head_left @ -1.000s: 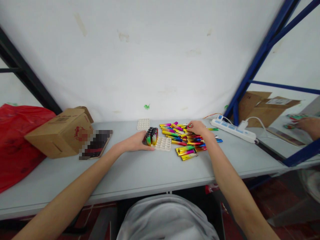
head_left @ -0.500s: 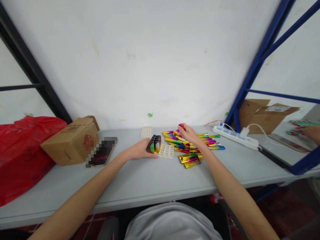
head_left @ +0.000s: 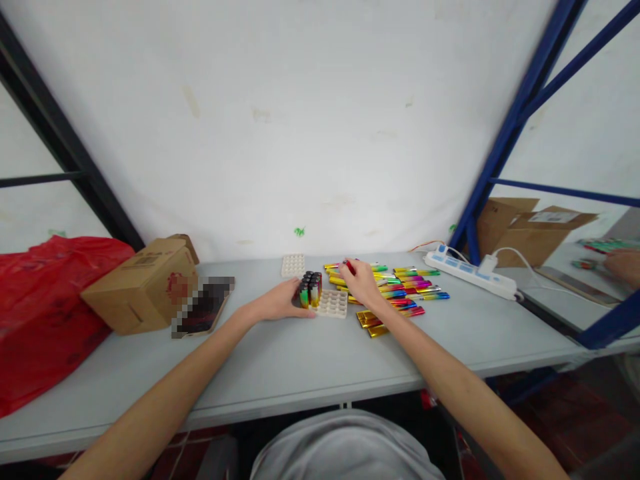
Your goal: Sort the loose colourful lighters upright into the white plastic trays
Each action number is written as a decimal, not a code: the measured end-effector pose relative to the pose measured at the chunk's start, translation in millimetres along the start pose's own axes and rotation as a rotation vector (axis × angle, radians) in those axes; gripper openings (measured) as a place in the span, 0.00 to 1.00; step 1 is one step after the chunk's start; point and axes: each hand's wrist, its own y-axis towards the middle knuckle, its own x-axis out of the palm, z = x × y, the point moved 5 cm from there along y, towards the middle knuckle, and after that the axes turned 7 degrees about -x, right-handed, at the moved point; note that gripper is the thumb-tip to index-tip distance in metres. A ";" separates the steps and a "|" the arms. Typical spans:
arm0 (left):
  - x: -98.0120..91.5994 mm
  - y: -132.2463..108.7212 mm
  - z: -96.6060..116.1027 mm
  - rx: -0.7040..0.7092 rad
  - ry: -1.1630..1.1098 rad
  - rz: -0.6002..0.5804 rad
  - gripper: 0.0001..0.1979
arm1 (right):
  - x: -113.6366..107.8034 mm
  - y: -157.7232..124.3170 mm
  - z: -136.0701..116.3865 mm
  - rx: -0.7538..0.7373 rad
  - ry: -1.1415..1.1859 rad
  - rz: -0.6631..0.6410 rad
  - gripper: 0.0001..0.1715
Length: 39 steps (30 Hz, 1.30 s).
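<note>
A pale tray [head_left: 334, 304] with rows of round pockets lies on the table, and several shiny cigarette lighters [head_left: 311, 288] stand upright at its left side, dark ends up. My left hand [head_left: 284, 299] is curled around that left side, thumb at the near edge and fingers behind the standing lighters. To the right of the tray, my right hand [head_left: 361, 281] is closed on one lighter [head_left: 349, 267], of which a red end shows. Below and beside this hand spreads a loose pile of metallic, multicoloured lighters [head_left: 417, 283], partly hidden by my hand and forearm.
A second pocketed tray [head_left: 293, 265] lies near the wall. On the left are a phone [head_left: 207, 305], a cardboard box [head_left: 145, 283] and a red plastic bag [head_left: 55, 313]. A white power strip [head_left: 470, 272] with cables lies right, beside a blue frame [head_left: 505, 153]. Another person's hand [head_left: 625, 265] shows far right.
My right hand has moved left and slightly down from over the pile toward the tray, carrying the lighter. The left hand stays in place at the tray.
</note>
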 end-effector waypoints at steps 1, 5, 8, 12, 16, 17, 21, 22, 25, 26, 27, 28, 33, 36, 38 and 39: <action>-0.2 -0.2 0.7 0.006 -0.002 0.000 0.36 | -1.2 -0.1 -1.0 0.004 -0.007 -0.001 0.22; -1.8 -1.0 4.0 0.031 -0.008 0.012 0.36 | -7.2 -1.1 -9.4 -0.008 -0.042 -0.041 0.25; -2.1 -1.0 6.0 0.047 -0.015 0.011 0.36 | -8.1 -2.4 -19.9 -0.093 -0.085 -0.115 0.24; -1.3 -0.1 6.0 0.052 -0.051 -0.007 0.37 | -1.3 -5.8 -32.1 -0.284 -0.134 -0.240 0.24; -2.3 -0.5 5.4 0.059 -0.090 0.008 0.38 | 9.0 -11.4 -35.6 -0.392 -0.172 -0.395 0.27; -2.7 -0.8 5.2 0.053 -0.090 0.015 0.38 | 10.8 -12.6 -35.3 -0.385 -0.170 -0.429 0.28; -3.4 -1.9 5.6 0.030 -0.082 0.019 0.38 | 12.3 -14.7 -36.6 -0.359 -0.140 -0.442 0.30; -3.3 -2.0 6.0 0.030 -0.078 0.013 0.37 | 12.7 -14.9 -37.2 -0.356 -0.138 -0.430 0.29; -2.9 -1.9 6.9 0.034 -0.069 0.004 0.37 | 18.5 -16.7 -38.6 -0.358 -0.151 -0.440 0.25; -2.7 -1.7 7.0 0.035 -0.067 0.004 0.36 | 22.3 -17.9 -39.0 -0.364 -0.162 -0.470 0.24; -2.6 -1.6 6.9 0.036 -0.067 0.005 0.36 | 26.5 -19.5 -39.2 -0.369 -0.175 -0.510 0.22; -2.4 -1.5 6.7 0.037 -0.069 0.008 0.36 | 30.6 -21.2 -39.5 -0.373 -0.194 -0.554 0.20; -2.2 -1.4 5.5 0.033 -0.057 0.025 0.35 | 38.9 -24.9 -42.1 -0.366 -0.362 -0.604 0.22; -1.7 -1.8 5.4 0.031 -0.032 0.012 0.35 | 36.8 -24.8 -42.6 -0.357 -0.385 -0.599 0.26; -2.0 -2.0 5.0 0.026 -0.026 0.012 0.35 | 32.4 -22.3 -39.4 -0.356 -0.351 -0.603 0.29; -2.3 -2.1 4.3 0.019 -0.026 0.017 0.35 | 28.1 -19.5 -35.8 -0.351 -0.341 -0.587 0.29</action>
